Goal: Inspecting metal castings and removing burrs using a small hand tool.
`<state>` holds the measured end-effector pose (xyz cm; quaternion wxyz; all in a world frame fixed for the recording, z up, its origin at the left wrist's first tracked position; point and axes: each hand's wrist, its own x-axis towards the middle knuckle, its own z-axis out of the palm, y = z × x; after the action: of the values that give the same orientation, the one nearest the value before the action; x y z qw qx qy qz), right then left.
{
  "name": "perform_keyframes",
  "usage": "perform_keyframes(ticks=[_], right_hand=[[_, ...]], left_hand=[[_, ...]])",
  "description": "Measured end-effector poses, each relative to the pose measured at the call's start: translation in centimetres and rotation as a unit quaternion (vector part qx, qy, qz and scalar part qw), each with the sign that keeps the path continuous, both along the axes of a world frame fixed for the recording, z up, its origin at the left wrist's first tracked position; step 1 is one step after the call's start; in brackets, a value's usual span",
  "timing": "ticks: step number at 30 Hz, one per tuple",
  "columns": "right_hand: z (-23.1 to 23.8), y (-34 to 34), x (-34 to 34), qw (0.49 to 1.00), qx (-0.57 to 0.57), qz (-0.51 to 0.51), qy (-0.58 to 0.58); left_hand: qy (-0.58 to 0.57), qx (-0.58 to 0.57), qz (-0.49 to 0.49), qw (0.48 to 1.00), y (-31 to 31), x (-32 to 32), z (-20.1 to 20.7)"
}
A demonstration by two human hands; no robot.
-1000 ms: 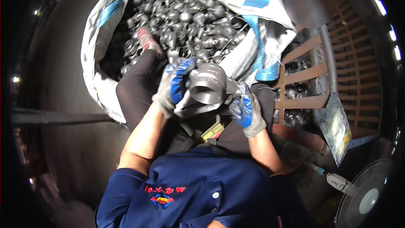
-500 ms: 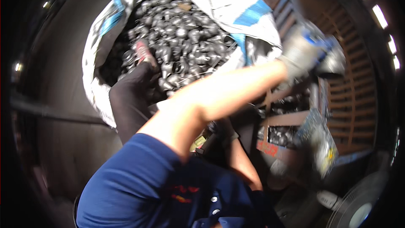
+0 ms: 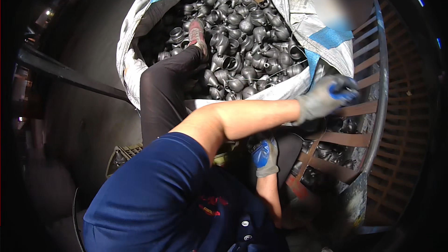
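My left hand [image 3: 326, 97], in a grey glove with a blue palm, reaches across to the right beside the big white sack's rim. Its fingers are loosely curled and somewhat blurred, with no part visible in them. My right hand [image 3: 265, 157], gloved alike, is low in front of my body, under the left forearm. Its fingers curl in shadow around something dark that I cannot make out. Ahead, the white woven sack [image 3: 129, 46] with blue straps holds many dark grey bulb-shaped metal fittings [image 3: 246, 25]. My foot in a reddish shoe [image 3: 196, 32] rests on them.
A metal crate with rusty slats [image 3: 347, 138] stands at my right, with more fittings inside. Beyond it is a large brown slatted frame [image 3: 396, 112]. A yellowish basket [image 3: 122, 155] sits low at the left. A dark bar [image 3: 70, 72] runs toward the sack.
My left hand has drawn back from the crate side, and the grey fitting it held is no longer in it. My right hand shows more clearly. The whole view has shifted.
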<state>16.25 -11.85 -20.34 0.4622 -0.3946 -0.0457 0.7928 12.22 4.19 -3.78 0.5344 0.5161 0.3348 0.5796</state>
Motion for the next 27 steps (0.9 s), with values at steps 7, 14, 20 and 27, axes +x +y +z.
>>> perform_keyframes(ticks=[7,14,20,27], right_hand=[[3.1,1.6,-1.4,0.978,0.099,0.173,-0.057],[1.9,2.5,-1.2,0.973,0.032,0.229,-0.003],[2.1,3.3,-1.9,0.968,-0.027,0.247,-0.045],[3.9,4.0,-2.9,0.961,-0.046,0.257,-0.091]], left_hand=[[0.251,-0.212,0.394,0.859,4.0,-19.9,-20.5],[0.346,-0.321,0.492,0.731,6.1,-30.7,-28.6],[0.391,-0.401,0.349,0.751,10.5,-35.0,-28.9],[0.698,-0.249,0.126,0.659,11.1,-37.3,-31.4]])
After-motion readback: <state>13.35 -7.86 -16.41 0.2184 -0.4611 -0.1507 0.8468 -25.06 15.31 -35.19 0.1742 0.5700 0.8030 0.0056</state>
